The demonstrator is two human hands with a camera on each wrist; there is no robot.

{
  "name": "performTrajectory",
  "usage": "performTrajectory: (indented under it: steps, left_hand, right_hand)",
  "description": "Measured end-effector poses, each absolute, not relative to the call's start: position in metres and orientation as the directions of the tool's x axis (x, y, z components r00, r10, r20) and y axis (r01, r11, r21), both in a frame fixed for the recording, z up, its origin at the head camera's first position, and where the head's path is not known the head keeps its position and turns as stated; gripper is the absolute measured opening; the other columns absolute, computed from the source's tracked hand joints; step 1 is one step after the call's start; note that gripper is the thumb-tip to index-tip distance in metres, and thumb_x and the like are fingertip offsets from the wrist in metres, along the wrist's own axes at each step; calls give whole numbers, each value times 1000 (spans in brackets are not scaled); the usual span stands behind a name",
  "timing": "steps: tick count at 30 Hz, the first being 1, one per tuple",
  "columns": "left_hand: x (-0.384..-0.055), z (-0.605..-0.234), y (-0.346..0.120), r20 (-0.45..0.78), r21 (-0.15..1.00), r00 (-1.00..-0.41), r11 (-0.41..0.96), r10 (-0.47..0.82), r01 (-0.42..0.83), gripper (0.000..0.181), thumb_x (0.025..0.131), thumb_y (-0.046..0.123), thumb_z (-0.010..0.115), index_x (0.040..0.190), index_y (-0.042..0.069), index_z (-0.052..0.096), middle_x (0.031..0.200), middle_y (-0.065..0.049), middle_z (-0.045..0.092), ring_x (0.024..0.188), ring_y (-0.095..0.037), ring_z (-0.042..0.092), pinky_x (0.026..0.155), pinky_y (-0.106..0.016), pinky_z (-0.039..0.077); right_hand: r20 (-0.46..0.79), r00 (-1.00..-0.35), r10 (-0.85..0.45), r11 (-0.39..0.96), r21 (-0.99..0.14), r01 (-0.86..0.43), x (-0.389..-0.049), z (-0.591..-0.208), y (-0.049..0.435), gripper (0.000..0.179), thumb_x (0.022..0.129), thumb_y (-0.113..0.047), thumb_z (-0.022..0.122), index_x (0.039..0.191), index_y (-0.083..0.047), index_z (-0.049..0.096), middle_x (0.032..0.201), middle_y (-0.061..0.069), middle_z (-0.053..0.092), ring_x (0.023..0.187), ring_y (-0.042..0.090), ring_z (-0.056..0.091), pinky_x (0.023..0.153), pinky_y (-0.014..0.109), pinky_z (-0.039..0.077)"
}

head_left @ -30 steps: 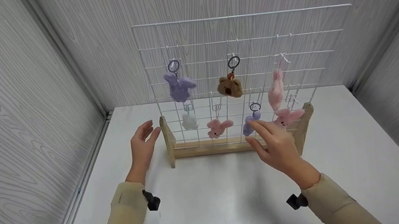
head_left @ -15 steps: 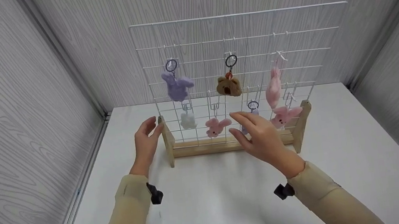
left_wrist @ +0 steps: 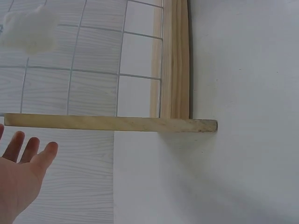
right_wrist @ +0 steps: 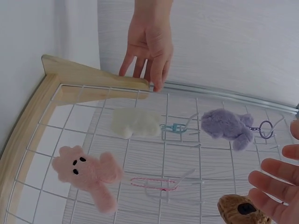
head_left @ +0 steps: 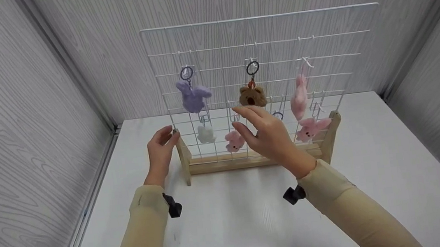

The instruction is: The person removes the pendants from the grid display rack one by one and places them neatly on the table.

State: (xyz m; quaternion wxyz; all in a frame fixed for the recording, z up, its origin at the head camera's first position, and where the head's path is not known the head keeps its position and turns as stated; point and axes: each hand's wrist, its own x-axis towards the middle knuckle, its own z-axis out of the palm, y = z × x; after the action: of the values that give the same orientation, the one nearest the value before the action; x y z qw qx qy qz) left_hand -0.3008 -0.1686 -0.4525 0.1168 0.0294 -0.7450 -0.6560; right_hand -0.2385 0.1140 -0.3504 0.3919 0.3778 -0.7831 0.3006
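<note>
A white wire grid rack (head_left: 257,17) on wooden feet holds several plush keychains on hooks. My left hand (head_left: 160,155) is at the top of the left wooden foot (head_left: 185,160), fingers loosely bent, fingertips right at its end. My right hand (head_left: 269,134) hovers before the grid, thumb and fingers apart, nothing between them. Behind and above its fingertips hangs a brown koala-like plush (head_left: 251,96); a pink bunny plush (head_left: 233,142) hangs just below them. The right hand hides the lower purple plush, leaving its ring (head_left: 278,115) visible. The right wrist view shows its spread fingers (right_wrist: 275,179) beside the koala-like plush (right_wrist: 233,211).
A purple bunny plush (head_left: 193,98) hangs upper left, a white plush (head_left: 206,134) below it. At right hang a long pink plush (head_left: 299,100) and another pink bunny (head_left: 309,129). Grained panels (head_left: 8,122) enclose the white table (head_left: 231,221) at the sides and back.
My right hand has moved left and up from the lower purple plush to in front of the middle column. My left hand has moved slightly up and right, to the wooden foot.
</note>
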Motion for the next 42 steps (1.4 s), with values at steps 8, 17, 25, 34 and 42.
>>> performTrajectory:
  steps: [8, 17, 25, 34, 42]
  left_hand:
    - [-306, -453, -171, 62, 998, -980, 19, -187, 60, 38, 87, 22, 67, 122, 7, 58, 121, -6, 56, 112, -17, 53, 89, -29, 46]
    - [-311, -458, -171, 21, 999, -981, -34, -195, 28, 37, 88, 21, 67, 121, 6, 58, 120, -6, 55, 112, -18, 53, 89, -31, 47]
    - [-315, -460, -172, -14, 995, -982, -95, -188, 4, 32, 89, 18, 65, 119, 7, 58, 120, -5, 55, 112, -18, 52, 91, -35, 46]
    - [-314, -465, -177, -14, 995, -982, -95, -186, 4, 33, 88, 19, 66, 118, 8, 58, 119, -6, 55, 111, -19, 52, 90, -36, 46]
    - [-315, -465, -173, -15, 998, -983, -68, -185, -2, 34, 89, 23, 66, 120, 12, 57, 123, -4, 54, 114, -18, 51, 91, -34, 46]
  right_hand:
    - [810, -481, -334, 474, -297, -829, -249, -341, 103, 26, 92, -15, 60, 115, -2, 61, 104, 9, 64, 89, 18, 62, 71, 30, 52]
    - [774, -575, -263, 393, -458, -797, -260, -323, 84, 24, 93, -14, 60, 112, 0, 63, 99, 7, 67, 87, 14, 62, 74, 26, 51]
    - [709, -668, -226, 403, -556, -727, -266, -295, 68, 26, 93, -17, 59, 113, -1, 63, 99, 8, 67, 87, 16, 61, 76, 29, 49]
    - [560, -810, -175, 350, -734, -583, -281, -271, 53, 23, 91, -17, 62, 110, -4, 65, 97, 5, 66, 85, 12, 59, 76, 22, 47]
    - [505, -849, -157, 365, -769, -525, -294, -260, 44, 22, 89, -14, 65, 108, -3, 66, 95, 5, 66, 84, 13, 60, 76, 22, 47]
